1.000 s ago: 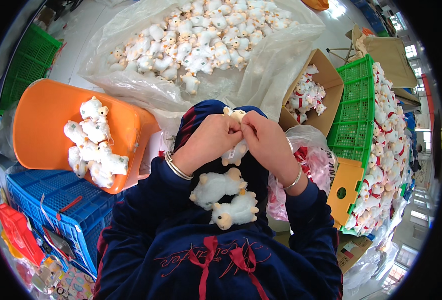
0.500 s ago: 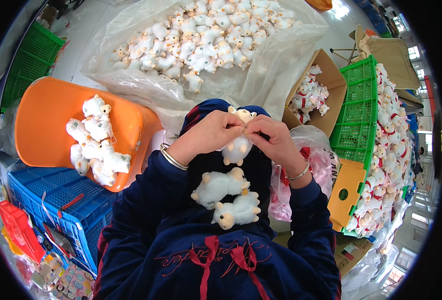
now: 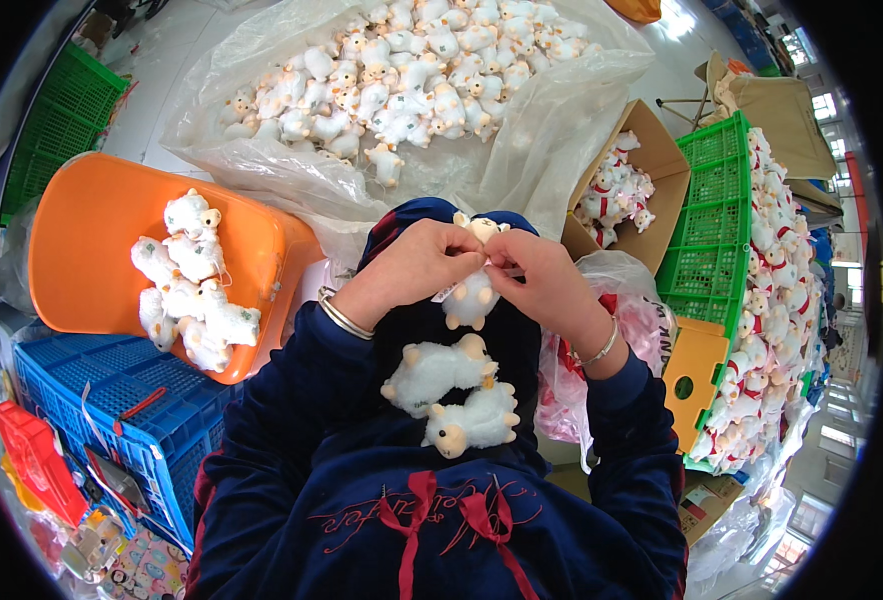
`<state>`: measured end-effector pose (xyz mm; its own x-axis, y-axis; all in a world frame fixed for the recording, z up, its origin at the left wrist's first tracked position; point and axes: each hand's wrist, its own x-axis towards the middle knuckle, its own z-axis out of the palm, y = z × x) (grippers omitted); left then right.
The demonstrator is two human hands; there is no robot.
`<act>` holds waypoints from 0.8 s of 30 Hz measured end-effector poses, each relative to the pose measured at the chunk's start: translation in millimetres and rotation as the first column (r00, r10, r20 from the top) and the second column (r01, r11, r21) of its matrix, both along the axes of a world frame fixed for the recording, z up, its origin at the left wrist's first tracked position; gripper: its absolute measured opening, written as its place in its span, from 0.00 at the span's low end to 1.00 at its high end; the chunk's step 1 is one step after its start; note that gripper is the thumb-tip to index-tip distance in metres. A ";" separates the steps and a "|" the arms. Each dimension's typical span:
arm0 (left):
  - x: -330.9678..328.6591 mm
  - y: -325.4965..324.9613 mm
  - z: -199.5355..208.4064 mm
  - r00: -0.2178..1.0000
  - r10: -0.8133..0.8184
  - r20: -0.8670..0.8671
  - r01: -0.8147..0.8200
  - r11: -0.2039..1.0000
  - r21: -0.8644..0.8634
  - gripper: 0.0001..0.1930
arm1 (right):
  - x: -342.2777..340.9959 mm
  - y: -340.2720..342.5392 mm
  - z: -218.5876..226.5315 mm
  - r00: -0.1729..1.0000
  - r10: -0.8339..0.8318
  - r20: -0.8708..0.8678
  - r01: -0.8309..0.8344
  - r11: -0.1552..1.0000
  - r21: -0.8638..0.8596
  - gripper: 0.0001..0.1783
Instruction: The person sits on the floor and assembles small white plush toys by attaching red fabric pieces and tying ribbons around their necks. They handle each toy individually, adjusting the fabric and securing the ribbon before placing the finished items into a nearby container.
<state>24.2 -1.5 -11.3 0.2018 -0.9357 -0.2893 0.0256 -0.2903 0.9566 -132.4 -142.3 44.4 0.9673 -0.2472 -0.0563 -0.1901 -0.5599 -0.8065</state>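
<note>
A small white plush sheep (image 3: 471,302) lies belly-up on my lap, its cream face (image 3: 484,229) pointing away from me. Both hands meet at its neck. My left hand (image 3: 424,264) is closed in a pinch there, with a thin pale strip (image 3: 445,294) showing just below its fingers. The fingertips of my right hand (image 3: 542,275) pinch close beside the left ones. Whatever lies between the fingertips is too small to make out. Nearer my body, two more plush sheep (image 3: 440,374) (image 3: 473,420) rest on my lap, apart from both hands.
An orange tub (image 3: 92,240) with several plush sheep stands left, beside a blue crate (image 3: 112,385). Ahead, a clear plastic sheet (image 3: 522,165) bears a big heap of them. At right are a cardboard box (image 3: 667,170), a green crate (image 3: 707,215) and a pink bag (image 3: 562,400).
My right hand has shifted slightly, its fingers lower and more bent. The pale strip now shows below my left fingers. The plush sheep's head has tilted a little left.
</note>
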 end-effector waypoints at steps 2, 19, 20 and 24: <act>-1.5 0.7 -7.8 0.998 0.044 -0.038 -0.045 0.998 -0.033 0.09 | -0.6 -0.9 -3.6 0.998 0.044 0.038 -0.039 0.989 -0.141 0.04; -8.8 8.8 6.0 0.985 0.110 -0.133 -0.117 0.992 -0.043 0.09 | -7.2 -4.5 -23.2 0.950 0.188 0.248 -0.088 0.926 -0.367 0.09; -6.7 8.2 1.8 0.992 0.090 -0.086 -0.096 0.993 -0.068 0.09 | -9.4 -3.8 -31.2 0.935 0.180 0.307 -0.064 0.934 -0.352 0.09; -8.6 8.8 -4.4 0.994 0.095 -0.062 -0.099 0.992 -0.076 0.08 | -14.5 -1.7 -53.4 0.885 0.142 0.443 0.001 0.952 -0.307 0.11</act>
<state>15.6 7.2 -15.7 0.2776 -0.9328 -0.2297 0.1063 -0.2078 0.9724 -146.9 -144.0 -9.0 0.8821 -0.1132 0.4573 0.2064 -0.7797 -0.5912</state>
